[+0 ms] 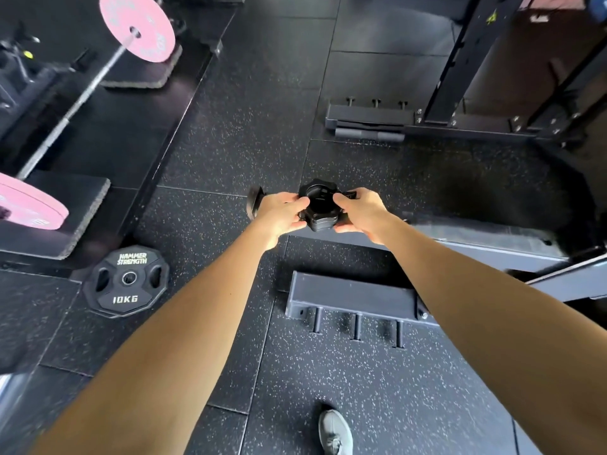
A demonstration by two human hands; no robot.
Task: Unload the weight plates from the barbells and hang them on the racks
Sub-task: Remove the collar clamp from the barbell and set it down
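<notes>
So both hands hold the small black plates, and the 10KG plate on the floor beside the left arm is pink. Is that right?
One thing is wrong. The head view shows the 10KG plate on the floor is black, with pale lettering; pink is the colour of the plates on the barbell. As you say, the left hand and right hand both hold the small black plates.

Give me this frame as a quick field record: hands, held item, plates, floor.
left hand: grips small black plates
right hand: grips same plates
held item: stack of small black plates, above floor
loose plate: black 10KG plate flat on floor
barbell: pink plate each end, resting on mats
foot: grey shoe
</notes>
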